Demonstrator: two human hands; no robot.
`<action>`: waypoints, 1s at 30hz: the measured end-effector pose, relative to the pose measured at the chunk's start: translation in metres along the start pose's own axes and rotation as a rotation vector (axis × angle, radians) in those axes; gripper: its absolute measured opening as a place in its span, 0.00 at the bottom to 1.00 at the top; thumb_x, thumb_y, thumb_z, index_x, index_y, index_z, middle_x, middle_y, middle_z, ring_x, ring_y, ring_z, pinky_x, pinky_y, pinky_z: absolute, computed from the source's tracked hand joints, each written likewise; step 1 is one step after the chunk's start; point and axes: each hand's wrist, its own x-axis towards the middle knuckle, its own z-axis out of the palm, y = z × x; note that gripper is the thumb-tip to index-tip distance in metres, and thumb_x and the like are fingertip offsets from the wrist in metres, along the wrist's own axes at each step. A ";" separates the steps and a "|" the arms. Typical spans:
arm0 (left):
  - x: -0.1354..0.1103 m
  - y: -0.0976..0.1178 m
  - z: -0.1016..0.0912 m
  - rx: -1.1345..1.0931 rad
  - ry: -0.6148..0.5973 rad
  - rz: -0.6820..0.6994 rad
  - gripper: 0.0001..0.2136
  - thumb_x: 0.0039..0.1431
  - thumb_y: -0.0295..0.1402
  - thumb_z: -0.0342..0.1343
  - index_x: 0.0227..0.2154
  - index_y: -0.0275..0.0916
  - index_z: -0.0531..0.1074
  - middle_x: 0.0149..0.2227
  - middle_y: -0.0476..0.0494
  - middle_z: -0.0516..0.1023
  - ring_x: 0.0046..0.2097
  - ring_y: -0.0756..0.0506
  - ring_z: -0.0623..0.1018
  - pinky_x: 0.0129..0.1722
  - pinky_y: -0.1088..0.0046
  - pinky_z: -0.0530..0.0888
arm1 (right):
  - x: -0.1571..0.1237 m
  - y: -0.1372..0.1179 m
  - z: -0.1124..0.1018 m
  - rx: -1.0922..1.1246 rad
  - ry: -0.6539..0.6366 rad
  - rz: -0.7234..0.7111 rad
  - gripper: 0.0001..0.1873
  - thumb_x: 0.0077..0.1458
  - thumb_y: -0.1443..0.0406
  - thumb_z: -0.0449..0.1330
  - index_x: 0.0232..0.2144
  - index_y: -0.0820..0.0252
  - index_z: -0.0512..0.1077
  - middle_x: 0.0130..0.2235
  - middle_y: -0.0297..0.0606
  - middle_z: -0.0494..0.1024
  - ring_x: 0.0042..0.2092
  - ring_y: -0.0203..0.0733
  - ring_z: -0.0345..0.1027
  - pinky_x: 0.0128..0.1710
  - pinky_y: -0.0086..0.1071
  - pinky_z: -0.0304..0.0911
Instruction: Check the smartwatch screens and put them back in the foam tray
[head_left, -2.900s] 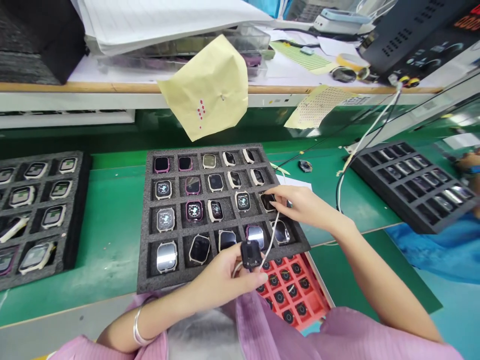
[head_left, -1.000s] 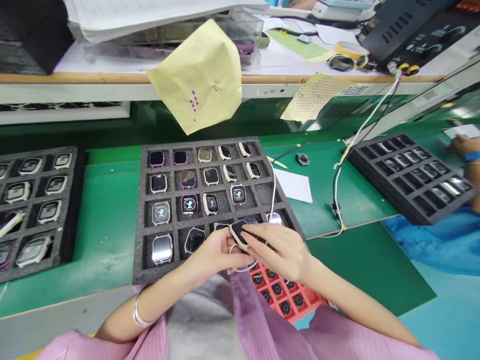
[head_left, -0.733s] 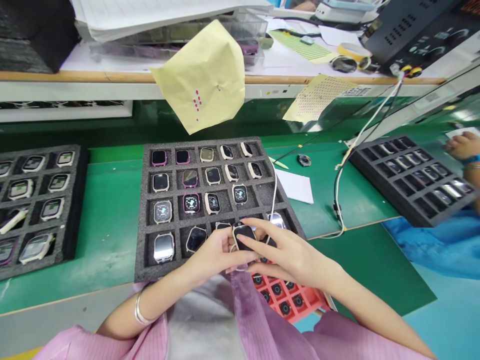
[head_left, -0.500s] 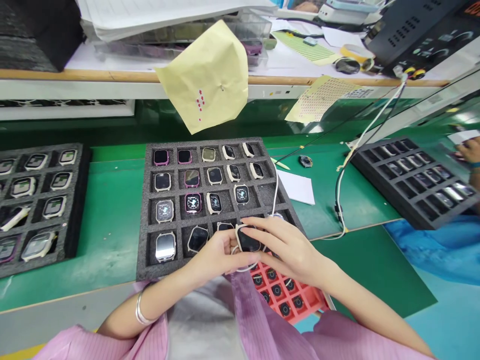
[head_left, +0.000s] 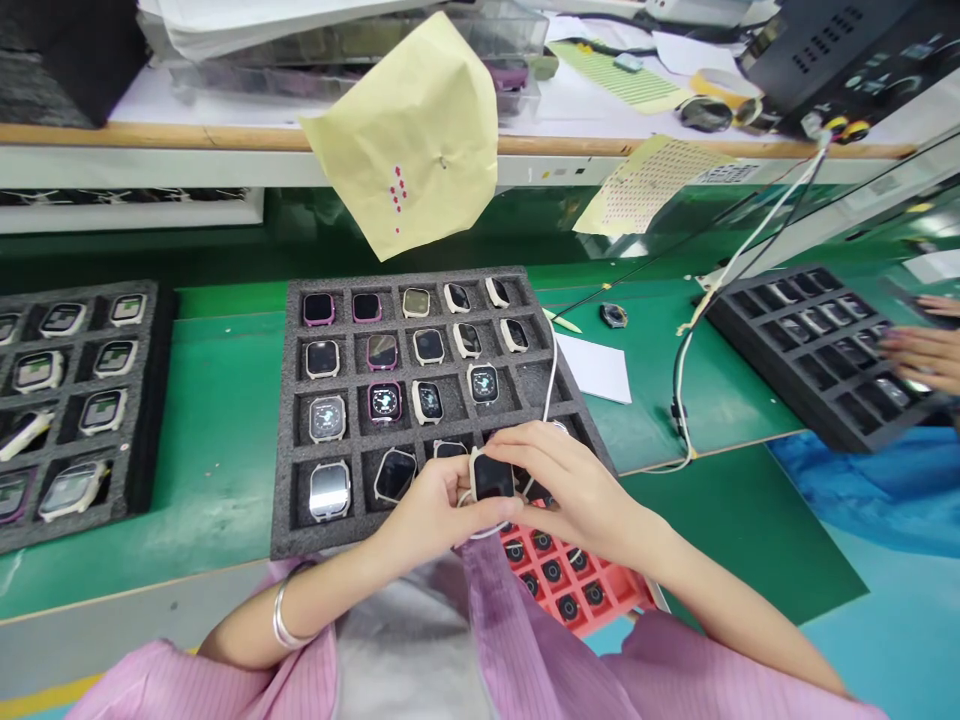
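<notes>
Both hands hold one smartwatch [head_left: 493,478] with a pale case and a dark screen, over the front edge of a grey foam tray [head_left: 279,520]. My left hand [head_left: 431,505] grips its left side, thumb along the lower edge. My right hand [head_left: 574,485] closes on its right and upper sides. A white cable [head_left: 553,380] runs down to the hands and loops below the watch; where it ends is hidden. In the tray's compartments lie several strapless watches, some with lit dials, such as a purple-cased watch [head_left: 385,402].
A red tray [head_left: 616,592] of small round dark parts sits below my right hand. More foam trays of watches stand left [head_left: 142,430] and right [head_left: 817,400]. A co-worker's hand [head_left: 926,355] is over the right tray. White paper [head_left: 598,368] lies beside the middle tray.
The view has shifted slightly. Both my hands stay on the watch, which looks a little more upright. The co-worker's hand has come in over the right tray.
</notes>
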 end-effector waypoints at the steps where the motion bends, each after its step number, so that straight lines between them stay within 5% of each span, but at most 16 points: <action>1: 0.000 0.000 0.000 0.014 0.002 0.011 0.14 0.52 0.40 0.65 0.30 0.34 0.71 0.25 0.53 0.65 0.26 0.53 0.62 0.26 0.77 0.59 | 0.000 -0.001 0.000 -0.004 -0.011 0.003 0.17 0.63 0.59 0.58 0.52 0.60 0.66 0.47 0.48 0.75 0.47 0.51 0.70 0.43 0.44 0.68; 4: -0.002 0.001 0.000 0.024 -0.029 0.031 0.12 0.56 0.39 0.63 0.29 0.34 0.71 0.22 0.54 0.63 0.25 0.54 0.60 0.25 0.77 0.57 | 0.002 0.003 -0.003 0.026 -0.054 -0.009 0.20 0.62 0.57 0.60 0.52 0.61 0.67 0.47 0.48 0.74 0.47 0.50 0.70 0.44 0.42 0.68; 9: -0.007 0.004 0.000 0.021 -0.076 0.033 0.12 0.57 0.39 0.62 0.34 0.33 0.76 0.33 0.43 0.78 0.29 0.51 0.68 0.29 0.76 0.62 | 0.001 0.042 -0.022 0.049 -0.089 -0.038 0.26 0.66 0.49 0.50 0.55 0.61 0.66 0.51 0.50 0.72 0.52 0.51 0.68 0.50 0.44 0.65; 15: -0.007 0.003 0.000 0.022 -0.066 -0.043 0.15 0.56 0.42 0.62 0.37 0.33 0.78 0.34 0.40 0.81 0.20 0.56 0.57 0.20 0.76 0.50 | -0.014 0.083 -0.030 -0.239 -0.009 0.010 0.15 0.67 0.58 0.50 0.39 0.62 0.72 0.47 0.53 0.72 0.48 0.52 0.68 0.48 0.46 0.65; 24: -0.008 0.002 0.008 0.049 -0.067 -0.016 0.14 0.56 0.41 0.63 0.35 0.32 0.78 0.33 0.40 0.81 0.25 0.51 0.69 0.24 0.76 0.59 | -0.025 0.091 -0.030 -0.558 0.046 -0.104 0.12 0.66 0.61 0.53 0.35 0.62 0.71 0.34 0.46 0.74 0.38 0.49 0.67 0.48 0.48 0.64; 30: -0.006 0.000 0.014 0.076 -0.068 0.004 0.13 0.58 0.40 0.61 0.35 0.32 0.77 0.31 0.40 0.81 0.21 0.56 0.58 0.20 0.77 0.52 | -0.039 0.090 -0.031 -0.550 0.077 -0.055 0.10 0.66 0.63 0.53 0.39 0.63 0.72 0.36 0.48 0.73 0.40 0.51 0.66 0.48 0.48 0.65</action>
